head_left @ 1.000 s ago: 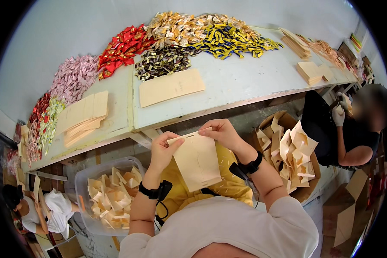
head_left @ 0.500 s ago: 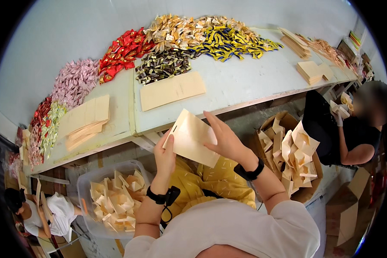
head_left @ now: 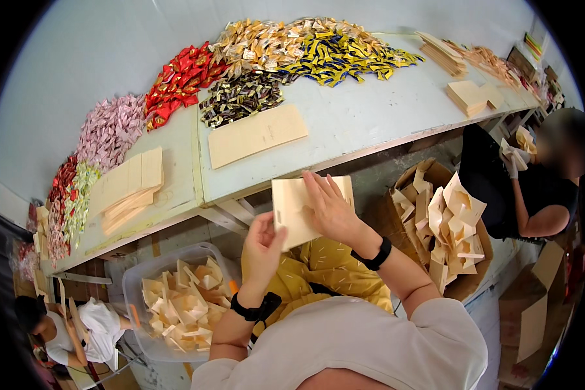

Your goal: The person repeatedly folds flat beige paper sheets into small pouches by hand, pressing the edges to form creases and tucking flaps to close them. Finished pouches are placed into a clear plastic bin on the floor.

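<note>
A cream folded paper box (head_left: 291, 221) is in front of me, above my lap and just off the table's front edge. My left hand (head_left: 264, 246) is closed at its lower left corner, fingers curled and thumb at the front. Across the box's face lies my right hand (head_left: 335, 207), fingers stretched out and pointing up to its top edge. Part of the box is hidden under that hand. On the table beyond is a stack of flat cream paper blanks (head_left: 259, 136).
Heaps of wrapped sweets (head_left: 260, 49) line the table's back (head_left: 364, 123). More blanks (head_left: 129, 185) lie left. A clear plastic tub (head_left: 129, 289) and a cardboard carton (head_left: 478, 276) hold opened paper boxes. Co-workers sit at right (head_left: 543, 188) and lower left (head_left: 58, 331).
The box has turned from tilted to nearly upright and moved slightly right. My right hand has come over its face; my left hand has shifted right and down to its lower corner.
</note>
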The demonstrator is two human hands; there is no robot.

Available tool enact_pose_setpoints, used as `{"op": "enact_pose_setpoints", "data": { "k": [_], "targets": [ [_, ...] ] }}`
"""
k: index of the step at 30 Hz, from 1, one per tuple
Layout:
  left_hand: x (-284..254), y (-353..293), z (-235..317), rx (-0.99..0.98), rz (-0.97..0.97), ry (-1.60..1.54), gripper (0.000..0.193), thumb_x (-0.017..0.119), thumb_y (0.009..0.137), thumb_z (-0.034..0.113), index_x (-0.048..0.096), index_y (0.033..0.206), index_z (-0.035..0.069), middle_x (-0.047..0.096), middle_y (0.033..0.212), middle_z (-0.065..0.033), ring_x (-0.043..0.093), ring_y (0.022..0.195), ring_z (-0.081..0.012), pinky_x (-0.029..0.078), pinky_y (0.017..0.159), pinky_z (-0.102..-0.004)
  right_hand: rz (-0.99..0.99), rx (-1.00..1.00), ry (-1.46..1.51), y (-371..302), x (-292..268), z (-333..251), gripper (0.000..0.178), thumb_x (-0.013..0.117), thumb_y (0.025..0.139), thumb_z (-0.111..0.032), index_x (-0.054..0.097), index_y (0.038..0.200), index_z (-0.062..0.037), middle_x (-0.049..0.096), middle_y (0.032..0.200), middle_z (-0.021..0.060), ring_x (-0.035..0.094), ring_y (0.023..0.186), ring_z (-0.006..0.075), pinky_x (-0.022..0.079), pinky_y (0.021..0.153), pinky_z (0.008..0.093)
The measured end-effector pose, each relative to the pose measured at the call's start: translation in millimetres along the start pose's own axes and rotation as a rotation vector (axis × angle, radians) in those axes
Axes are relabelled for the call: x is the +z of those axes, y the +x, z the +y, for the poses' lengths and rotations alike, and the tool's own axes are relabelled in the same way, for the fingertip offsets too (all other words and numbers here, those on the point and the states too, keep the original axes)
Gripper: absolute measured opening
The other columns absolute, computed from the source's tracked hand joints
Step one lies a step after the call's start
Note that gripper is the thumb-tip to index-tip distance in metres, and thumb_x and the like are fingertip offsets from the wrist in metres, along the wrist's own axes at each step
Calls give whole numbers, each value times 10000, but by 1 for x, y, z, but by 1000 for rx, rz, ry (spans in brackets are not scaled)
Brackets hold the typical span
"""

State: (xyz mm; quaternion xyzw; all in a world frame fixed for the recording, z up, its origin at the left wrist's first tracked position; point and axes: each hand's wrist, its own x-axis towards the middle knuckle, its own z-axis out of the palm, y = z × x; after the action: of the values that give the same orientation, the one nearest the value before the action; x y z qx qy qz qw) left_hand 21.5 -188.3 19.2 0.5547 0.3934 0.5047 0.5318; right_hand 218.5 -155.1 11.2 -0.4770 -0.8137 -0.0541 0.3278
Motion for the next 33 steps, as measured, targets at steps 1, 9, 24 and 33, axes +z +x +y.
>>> {"op": "enact_pose_setpoints", "data": {
  "k": [1, 9, 24, 33],
  "targets": [
    [4, -2, -1, 122, -118, -95, 315, 515, 991, 144, 459, 1275, 18, 544, 1289, -80, 572, 1088, -122, 480, 891, -263, -22, -8, 43, 0, -1, -1, 803, 609, 768, 7, 216, 1468, 40, 466, 1372, 231, 466, 1265, 374, 341, 1088, 530],
    [10, 13, 16, -212, -276, -707, 1266, 501, 617, 885, 110, 1544, 116, 367, 1473, -94, 411, 1337, -231, 367, 1091, -405, -52, -116, 228, 5, -18, -25, 733, 597, 814, -87, 267, 1458, 31, 520, 1331, 174, 489, 1254, 310, 306, 1112, 543],
    [22, 17, -15, -249, -398, -823, 830, 418, 884, 582, 156, 1522, 121, 358, 1470, -132, 417, 1318, -298, 404, 1065, -440, 108, -238, 242, 9, -26, -30, 668, 681, 673, -124, 492, 1297, 21, 653, 1126, 125, 627, 1065, 265, 410, 1053, 491],
    [17, -20, -8, -538, -83, -1000, 600, 475, 1008, 295, 231, 1492, 36, 404, 1442, -144, 450, 1287, -260, 423, 1049, -386, 122, -297, 248, 8, -20, -32, 650, 703, 596, -101, 561, 1219, 15, 664, 1113, 141, 640, 1060, 288, 435, 1030, 518]
  ]
}}
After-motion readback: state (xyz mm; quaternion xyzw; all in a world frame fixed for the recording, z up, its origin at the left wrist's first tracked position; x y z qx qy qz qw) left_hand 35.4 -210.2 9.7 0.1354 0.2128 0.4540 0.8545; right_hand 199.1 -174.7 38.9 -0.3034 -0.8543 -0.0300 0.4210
